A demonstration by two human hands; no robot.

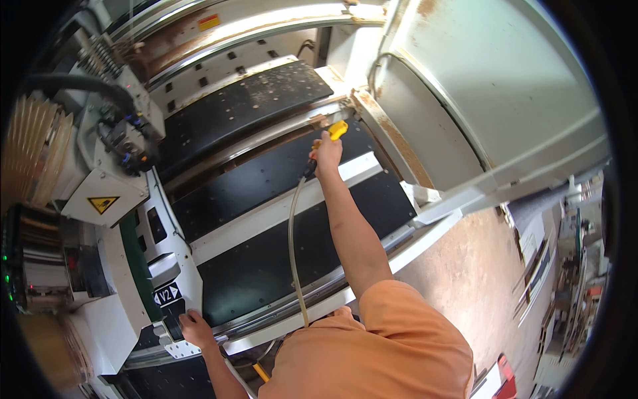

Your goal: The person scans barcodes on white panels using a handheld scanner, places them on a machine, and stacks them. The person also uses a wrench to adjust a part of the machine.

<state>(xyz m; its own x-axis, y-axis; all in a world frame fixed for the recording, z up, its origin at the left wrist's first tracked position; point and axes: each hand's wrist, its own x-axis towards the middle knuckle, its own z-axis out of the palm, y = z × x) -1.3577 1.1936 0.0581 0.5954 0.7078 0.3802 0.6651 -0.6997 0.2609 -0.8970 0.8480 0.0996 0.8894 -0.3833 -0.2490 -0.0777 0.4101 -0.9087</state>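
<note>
My right hand [327, 154] is stretched forward over the machine bed and wrapped round a yellow air blow gun [339, 129]. A pale, clear hose [292, 233] runs from the gun's lower end back toward my body. The gun points at the far part of the bed, near a narrow rail with brownish dust. My left hand [196, 329] is at the lower left with its fingers curled in, against the edge of a white machine carriage [189, 282] beside a small black panel [174, 318]. What those fingers grip, if anything, is hidden.
Black bed panels [266, 266] lie between white rails; the far panel [252, 93] carries pale chips and dust. A machine head with a yellow warning triangle [103, 204] stands at left. A white enclosure wall [492, 80] rises at right. Brown floor [452, 266] shows beyond the front rail.
</note>
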